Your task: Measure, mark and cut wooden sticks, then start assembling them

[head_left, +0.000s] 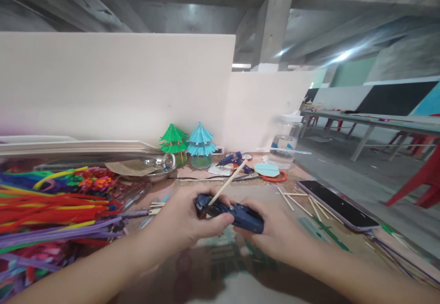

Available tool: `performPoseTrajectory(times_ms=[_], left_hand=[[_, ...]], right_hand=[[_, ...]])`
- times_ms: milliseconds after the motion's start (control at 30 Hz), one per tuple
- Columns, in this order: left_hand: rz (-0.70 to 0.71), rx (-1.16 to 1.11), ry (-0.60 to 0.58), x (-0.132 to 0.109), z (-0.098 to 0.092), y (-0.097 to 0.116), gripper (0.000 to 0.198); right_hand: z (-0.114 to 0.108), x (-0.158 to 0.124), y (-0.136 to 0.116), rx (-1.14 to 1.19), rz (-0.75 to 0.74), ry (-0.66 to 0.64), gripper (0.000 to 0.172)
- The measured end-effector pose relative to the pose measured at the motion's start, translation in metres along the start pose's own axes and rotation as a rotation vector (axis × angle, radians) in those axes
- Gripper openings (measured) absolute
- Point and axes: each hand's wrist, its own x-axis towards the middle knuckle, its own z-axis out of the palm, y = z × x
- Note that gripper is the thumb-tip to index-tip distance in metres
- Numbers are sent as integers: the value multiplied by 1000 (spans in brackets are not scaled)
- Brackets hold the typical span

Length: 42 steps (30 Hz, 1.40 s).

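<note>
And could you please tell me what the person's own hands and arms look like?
The left hand and right hand are bare, with no glove or visible ring. Both forearms are uncovered to the picture's edge: no sleeve, watch or bracelet shows.

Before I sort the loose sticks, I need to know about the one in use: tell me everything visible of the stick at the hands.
The stick is pale, slim and straight, and looks wooden. It leans up and to the right, its upper end free in the air. Its lower end meets the dark blue tool at the left hand; whether the tool clamps it, I cannot tell. No break shows along its visible length.
</note>
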Motion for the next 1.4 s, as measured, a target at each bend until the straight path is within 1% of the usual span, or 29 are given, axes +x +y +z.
performPoseTrajectory(times_ms=[133,233,300,367,467,500,533,567,667,700,900,1067,1200,1267,1400], left_hand=[[-6,31,2,-2,-8,1,22],[8,7,21,-1,-8,0,21],[-18,-48,4,-1,-7,-3,26],[-72,-112,-26,-1,-6,-6,39],[-99,-182,-57,-1,-10,-8,72],[-89,-195,-70,0,-13,-8,79],[-77,-204,-92,0,-16,-7,80],[-70,-214,-124,1,-20,-6,76],[-67,-243,-210,4,-28,-3,51],[-65,-252,-227,5,-29,-3,47],[-77,-236,-225,8,-29,-6,48],[-111,-224,-197,9,-28,-9,47],[-136,-217,-190,11,-26,-14,48],[-131,-219,-185,12,-25,-15,49],[-97,-215,-179,11,-24,-14,46]], right_hand=[[-2,2,3,37,-42,47,25],[-1,3,3,13,9,44,20],[1,3,3,-1,65,21,19],[3,3,3,2,113,2,20],[6,4,5,51,150,-27,20],[7,4,6,77,157,-36,20],[7,5,6,104,163,-41,21],[7,5,6,128,169,-44,22],[8,5,3,186,196,-52,24],[8,5,1,203,204,-56,23],[7,1,-5,218,234,-89,22],[7,3,0,193,234,-73,21],[5,6,-1,192,283,-62,20],[4,7,-3,184,298,-56,20],[2,7,-2,156,272,-52,15]])
